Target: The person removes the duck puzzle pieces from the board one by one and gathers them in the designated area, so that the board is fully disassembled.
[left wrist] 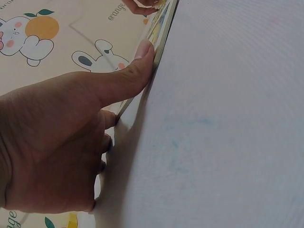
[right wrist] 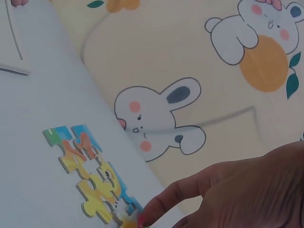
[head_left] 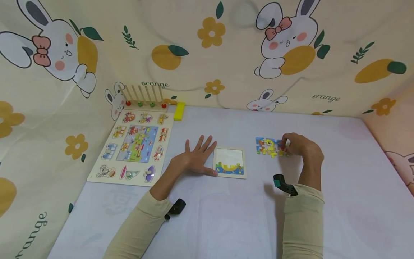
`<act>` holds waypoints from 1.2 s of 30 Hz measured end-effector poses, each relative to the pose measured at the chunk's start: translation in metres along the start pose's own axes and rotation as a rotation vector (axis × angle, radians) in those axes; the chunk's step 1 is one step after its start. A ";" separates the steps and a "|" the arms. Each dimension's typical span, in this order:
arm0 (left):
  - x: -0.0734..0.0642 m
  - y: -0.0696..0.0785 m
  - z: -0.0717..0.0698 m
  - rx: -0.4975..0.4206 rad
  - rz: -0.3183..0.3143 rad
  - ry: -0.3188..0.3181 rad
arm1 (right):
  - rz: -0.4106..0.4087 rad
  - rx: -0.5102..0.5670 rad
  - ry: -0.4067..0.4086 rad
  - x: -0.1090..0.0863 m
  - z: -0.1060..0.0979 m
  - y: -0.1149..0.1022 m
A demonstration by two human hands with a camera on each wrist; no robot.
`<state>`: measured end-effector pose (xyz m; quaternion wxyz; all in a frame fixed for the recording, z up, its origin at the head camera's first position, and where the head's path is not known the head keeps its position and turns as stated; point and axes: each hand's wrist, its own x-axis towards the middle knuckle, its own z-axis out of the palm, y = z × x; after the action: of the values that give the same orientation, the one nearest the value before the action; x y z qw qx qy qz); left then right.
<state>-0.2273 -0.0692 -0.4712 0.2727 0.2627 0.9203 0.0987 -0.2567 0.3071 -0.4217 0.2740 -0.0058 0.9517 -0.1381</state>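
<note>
A small square puzzle tray lies on the table with a bottom row of blue and yellow pieces filled in and a pale bare area above. My left hand is spread flat at its left side, the thumb touching the lower left corner; in the left wrist view that thumb lies along the tray's edge. To the right of the tray, several joined puzzle pieces in blue, yellow and orange lie on the table. At their right end my right hand pinches a puzzle piece, mostly hidden by the fingers.
On the left lies a large wooden picture board with vehicle and toy shapes. Behind it stands a rack of wooden pegs with red and green beads. A yellow block sits beside them. Printed cloth hangs along the table's back edge.
</note>
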 end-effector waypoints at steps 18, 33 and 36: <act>0.003 -0.002 0.002 -0.002 -0.003 0.002 | 0.100 0.082 -0.030 -0.001 0.001 -0.001; 0.003 -0.001 0.003 -0.018 -0.006 -0.006 | 0.086 0.057 -0.042 0.005 0.002 0.003; 0.004 -0.002 0.003 -0.025 -0.007 -0.008 | 0.085 0.054 -0.042 0.004 0.002 0.001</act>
<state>-0.2291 -0.0684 -0.4762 0.2801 0.2568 0.9187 0.1080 -0.2592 0.3072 -0.4255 0.2997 0.0392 0.9411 -0.1516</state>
